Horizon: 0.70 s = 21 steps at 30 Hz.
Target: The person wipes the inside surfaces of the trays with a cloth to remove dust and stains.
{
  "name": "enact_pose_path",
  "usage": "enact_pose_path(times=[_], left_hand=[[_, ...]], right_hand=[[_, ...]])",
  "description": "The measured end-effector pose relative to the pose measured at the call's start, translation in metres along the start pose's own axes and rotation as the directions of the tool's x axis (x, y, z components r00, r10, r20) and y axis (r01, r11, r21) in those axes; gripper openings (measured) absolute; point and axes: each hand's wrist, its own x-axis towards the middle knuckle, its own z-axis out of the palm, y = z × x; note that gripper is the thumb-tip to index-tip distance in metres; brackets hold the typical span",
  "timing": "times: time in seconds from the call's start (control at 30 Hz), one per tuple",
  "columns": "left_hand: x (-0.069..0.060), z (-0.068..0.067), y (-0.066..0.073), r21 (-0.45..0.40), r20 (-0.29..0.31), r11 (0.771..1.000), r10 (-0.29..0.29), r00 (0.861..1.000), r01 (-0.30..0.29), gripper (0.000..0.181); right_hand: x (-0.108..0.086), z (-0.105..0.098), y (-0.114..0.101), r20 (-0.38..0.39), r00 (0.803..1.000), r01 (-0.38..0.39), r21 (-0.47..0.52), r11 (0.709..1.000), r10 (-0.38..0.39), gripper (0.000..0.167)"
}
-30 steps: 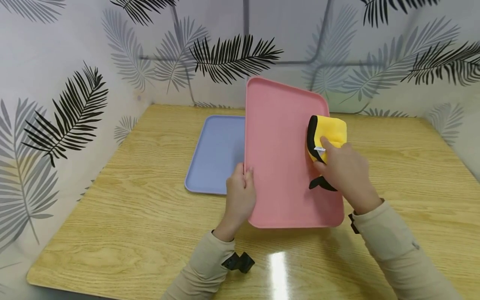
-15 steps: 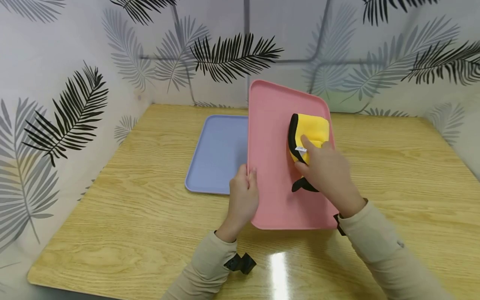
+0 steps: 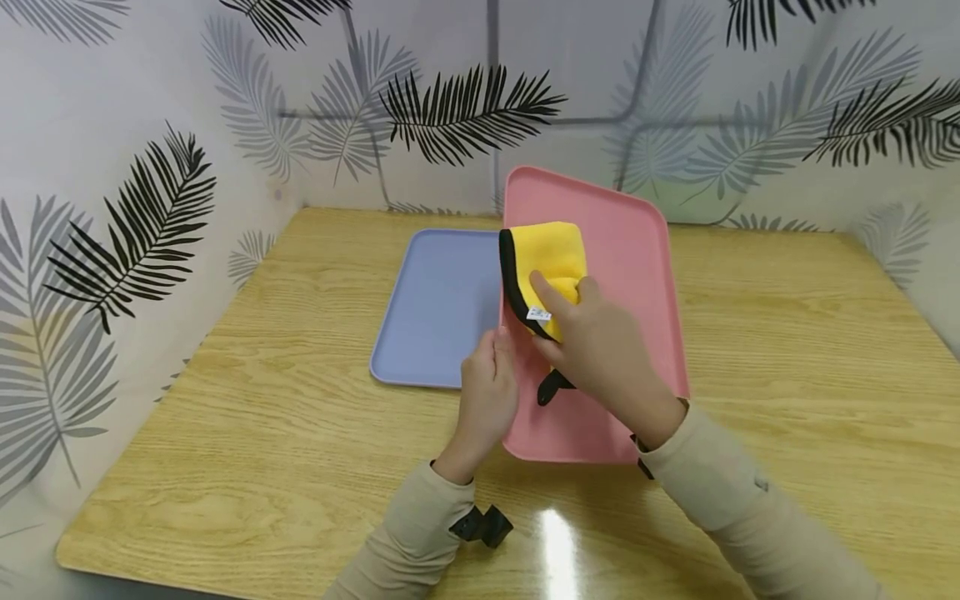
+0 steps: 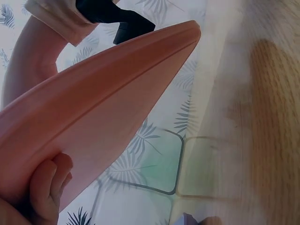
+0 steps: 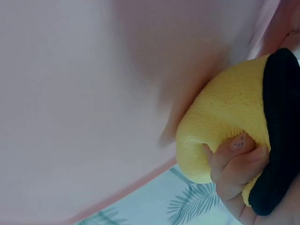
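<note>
"Head view?"
"From here I see my left hand point(image 3: 487, 392) gripping the pink tray point(image 3: 630, 267) by its left edge, tilted over the counter point(image 3: 225, 417). My right hand point(image 3: 609, 346) pinches the yellow cloth point(image 3: 551, 250) against its face (near my left); the two could bump if I stray left."
"Left wrist?"
"That one-sided grip worries me: hard pressure might twist the tray loose."
"Right wrist?"
"The cloth is bunched; a slack pinch could drop it."

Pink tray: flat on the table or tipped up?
Tipped up. The left hand holds the pink tray by one side, and its top edge shows against the leaf-patterned backdrop.
</note>
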Motion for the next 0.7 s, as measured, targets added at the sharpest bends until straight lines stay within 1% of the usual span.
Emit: enact_pose_path(times=[0.1, 0.3, 0.53, 0.7], left_hand=[[0.000, 0.001, 0.000, 0.004, -0.007, 1.000, -0.011, 1.000, 0.011, 0.036], [0.000, 0.003, 0.000, 0.011, -0.019, 1.000, 0.012, 1.000, -0.012, 0.034], [0.001, 0.003, 0.002, 0.008, -0.026, 1.000, 0.027, 0.999, -0.027, 0.034], [0.002, 0.003, 0.002, 0.010, -0.038, 1.000, 0.015, 0.999, -0.015, 0.034]], right_hand=[[-0.001, 0.001, -0.001, -0.031, 0.999, 0.029, 0.016, 0.999, -0.028, 0.058], [-0.005, 0.001, 0.004, -0.053, 0.998, 0.039, 0.041, 0.998, -0.037, 0.060], [-0.009, -0.001, 0.016, -0.030, 0.999, 0.041, 0.054, 0.998, -0.040, 0.061], [-0.013, -0.002, 0.028, 0.006, 1.000, -0.004, 0.058, 0.998, 0.004, 0.061]])
